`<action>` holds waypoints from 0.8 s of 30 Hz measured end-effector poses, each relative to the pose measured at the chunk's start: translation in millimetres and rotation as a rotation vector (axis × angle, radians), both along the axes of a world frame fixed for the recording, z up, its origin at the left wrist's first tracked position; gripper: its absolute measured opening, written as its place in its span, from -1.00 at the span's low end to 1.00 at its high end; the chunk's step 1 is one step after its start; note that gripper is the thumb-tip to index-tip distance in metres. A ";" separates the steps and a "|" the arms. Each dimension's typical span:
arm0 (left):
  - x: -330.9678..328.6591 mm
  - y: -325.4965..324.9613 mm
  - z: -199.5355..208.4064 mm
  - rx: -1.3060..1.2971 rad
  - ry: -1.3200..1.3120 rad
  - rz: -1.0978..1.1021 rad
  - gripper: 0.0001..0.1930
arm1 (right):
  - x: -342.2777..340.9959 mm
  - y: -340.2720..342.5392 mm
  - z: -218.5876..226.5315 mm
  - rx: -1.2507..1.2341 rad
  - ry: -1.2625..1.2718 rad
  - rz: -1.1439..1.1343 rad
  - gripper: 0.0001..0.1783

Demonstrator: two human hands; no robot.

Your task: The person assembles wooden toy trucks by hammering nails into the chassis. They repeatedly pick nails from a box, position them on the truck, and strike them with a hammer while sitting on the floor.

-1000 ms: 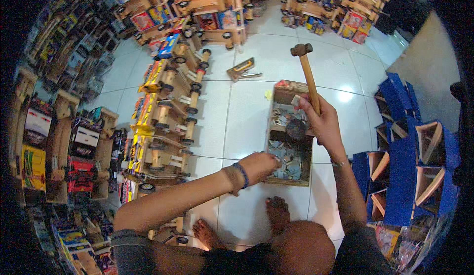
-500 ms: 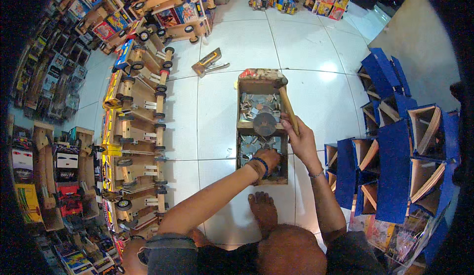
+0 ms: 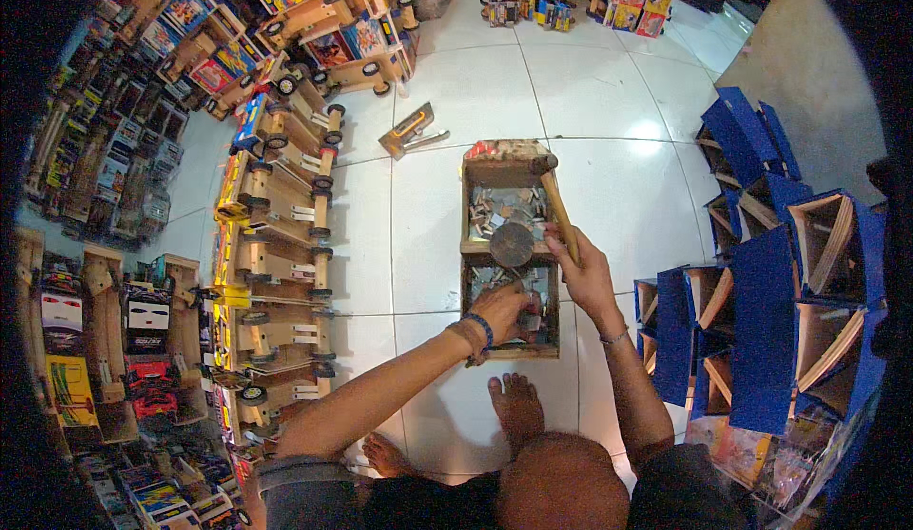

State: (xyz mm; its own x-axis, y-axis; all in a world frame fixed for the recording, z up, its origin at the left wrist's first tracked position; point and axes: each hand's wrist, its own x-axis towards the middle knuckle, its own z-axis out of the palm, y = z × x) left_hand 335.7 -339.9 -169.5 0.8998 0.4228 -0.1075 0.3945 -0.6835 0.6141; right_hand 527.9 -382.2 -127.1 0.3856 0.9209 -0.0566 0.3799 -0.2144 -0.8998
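Note:
A wooden box (image 3: 465, 209) with two compartments stands on the tiles in front of me, small metal pieces (image 3: 495, 209) scattered in it. On its divider rests a round dark metal disc (image 3: 512, 244). My right hand (image 3: 584, 269) is closed around the wooden handle of a hammer (image 3: 561, 209), whose head lies over the box's far right corner. Over the near compartment, my left hand (image 3: 499, 311) has its fingers bent together and pointing down. What its fingertips hold is too small and partly hidden to name.
A stapler-like hand tool (image 3: 413, 131) lies on the floor beyond the box. Wooden toy trucks (image 3: 276, 245) with black wheels line the left side. Blue-covered wooden pieces (image 3: 761, 273) are stacked at the right. My bare foot (image 3: 516, 404) is just below the box.
My left hand has risen a little from the near compartment, and its wrist has shifted left. My right hand keeps its grip on the hammer. The whole view has shifted slightly.

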 end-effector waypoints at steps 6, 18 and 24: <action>-32.4 6.2 77.8 -0.389 -0.172 0.193 -0.56 | -8.0 -19.0 39.0 0.135 -0.051 0.005 -0.66; -102.6 3.0 204.8 -0.267 -0.485 0.410 -0.57 | -106.0 -37.9 138.8 -0.057 0.577 0.221 -0.67; -176.4 -8.7 250.1 -0.485 -0.719 0.649 -0.55 | -163.7 -8.9 197.9 -0.145 0.805 0.390 -0.70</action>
